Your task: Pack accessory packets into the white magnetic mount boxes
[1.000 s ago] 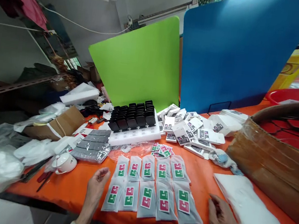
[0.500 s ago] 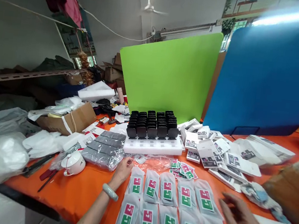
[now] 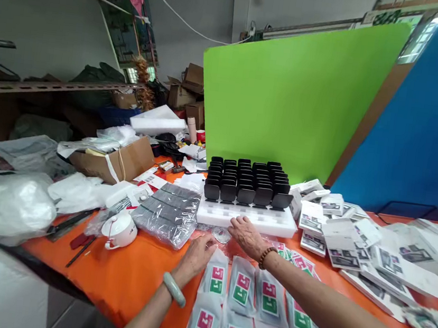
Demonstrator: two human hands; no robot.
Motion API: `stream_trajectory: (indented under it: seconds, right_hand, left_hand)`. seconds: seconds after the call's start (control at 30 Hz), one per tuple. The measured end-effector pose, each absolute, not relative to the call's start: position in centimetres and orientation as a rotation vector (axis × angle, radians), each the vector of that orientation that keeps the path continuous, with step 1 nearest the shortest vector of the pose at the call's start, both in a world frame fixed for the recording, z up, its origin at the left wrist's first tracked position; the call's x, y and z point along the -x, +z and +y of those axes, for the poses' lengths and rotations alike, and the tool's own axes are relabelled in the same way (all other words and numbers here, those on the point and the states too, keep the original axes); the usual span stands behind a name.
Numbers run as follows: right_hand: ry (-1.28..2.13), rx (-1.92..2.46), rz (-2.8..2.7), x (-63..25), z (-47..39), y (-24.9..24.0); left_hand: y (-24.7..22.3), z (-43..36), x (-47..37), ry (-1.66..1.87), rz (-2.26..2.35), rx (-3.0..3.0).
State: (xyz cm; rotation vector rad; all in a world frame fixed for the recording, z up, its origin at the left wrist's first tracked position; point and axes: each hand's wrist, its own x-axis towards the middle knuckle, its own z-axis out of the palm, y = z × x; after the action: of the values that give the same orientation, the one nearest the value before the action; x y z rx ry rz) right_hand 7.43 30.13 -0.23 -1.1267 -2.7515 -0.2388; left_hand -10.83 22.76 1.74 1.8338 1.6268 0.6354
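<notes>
My left hand (image 3: 197, 254), with a pale bangle on the wrist, is beside the top of the leftmost frosted pouch (image 3: 215, 276); its fingers are curled together, and what they hold, if anything, is too small to name. My right hand (image 3: 248, 237), a beaded bracelet on its wrist, reaches across to the front edge of the white foam tray (image 3: 248, 218), fingers spread over clear plastic. Black rectangular pieces (image 3: 246, 195) stand in rows in the tray. The pouches lie in two rows, each with a red and green card. More cards (image 3: 300, 261) are partly behind my right forearm.
White boxes (image 3: 343, 243) are heaped at the right. Left of my hands are a wrapped grey stack (image 3: 169, 208), a white mug (image 3: 121, 231) and a cardboard box (image 3: 131, 160). Behind the tray stand a green panel (image 3: 283, 97) and a blue panel (image 3: 425, 136).
My right hand has moved from right of the pouches to the tray's front edge, its forearm now crossing over them. The view has shifted, and my left hand stays near the leftmost pouch.
</notes>
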Motion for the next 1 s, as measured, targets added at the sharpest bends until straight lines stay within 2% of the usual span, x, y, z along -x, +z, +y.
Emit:
stream_trajectory:
  seconds: [0.37, 1.0]
  right_hand:
    - [-0.078, 1.364, -2.599, -7.9, 33.7, 1.8]
    - [0.041, 1.386, -2.433, -8.7, 36.0, 4.5]
  left_hand:
    - [0.2, 23.7, 6.9, 0.396, 1.512, -2.079]
    - [-2.7, 31.7, 4.1, 0.126, 1.581, -2.433]
